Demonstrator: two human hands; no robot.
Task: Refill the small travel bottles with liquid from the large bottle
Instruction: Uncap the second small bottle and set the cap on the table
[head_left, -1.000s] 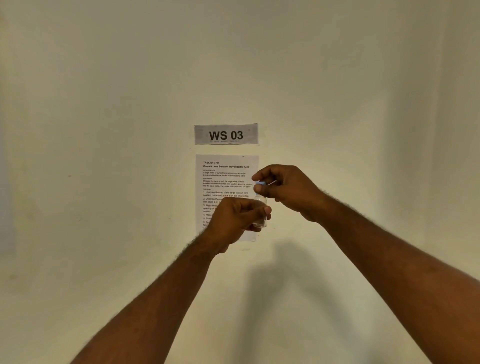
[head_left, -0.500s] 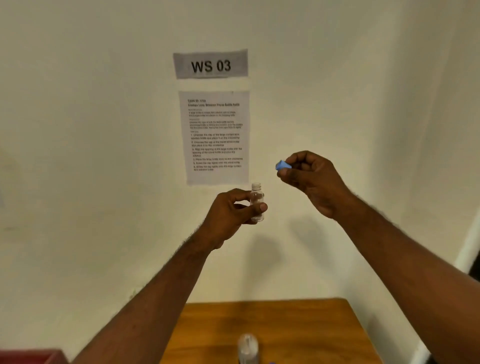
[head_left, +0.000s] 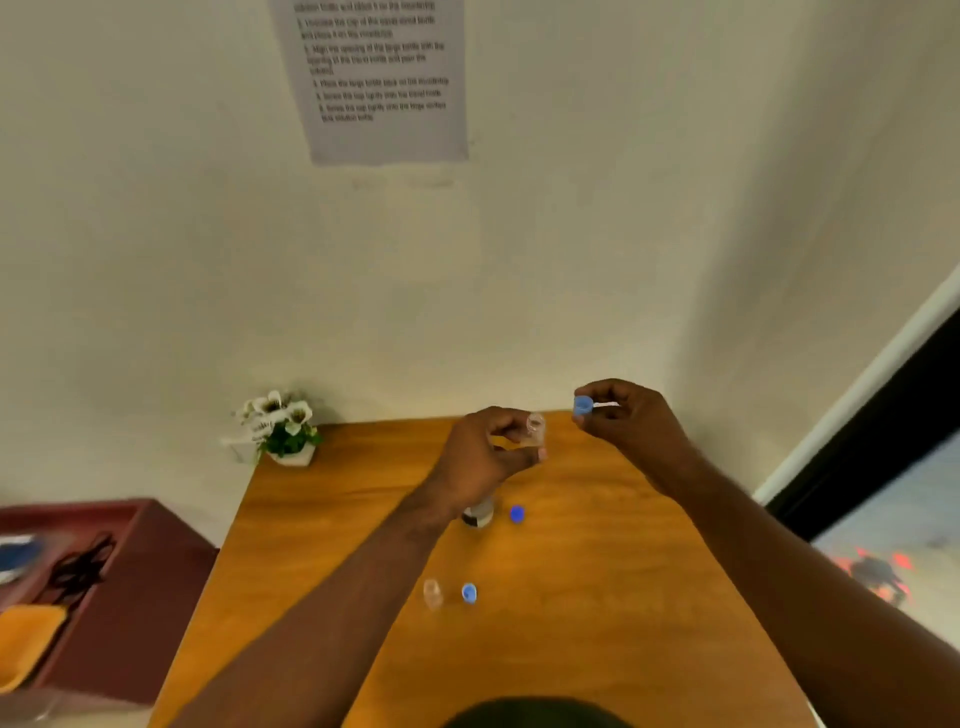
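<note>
Now left hand (head_left: 485, 457) pinches small bottle (head_left: 535, 428); right hand (head_left: 631, 421) holds cap (head_left: 583, 406).

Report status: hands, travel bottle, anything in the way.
Left hand holds small travel bottle, uncapped. Right hand pinches blue cap. Large bottle stands beneath left wrist, mostly hidden.

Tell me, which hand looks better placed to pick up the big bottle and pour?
Probably the right hand. It pinches only a small blue cap, easy to set down, while the left hand holds the open travel bottle. The large bottle stands under the left wrist.
</note>
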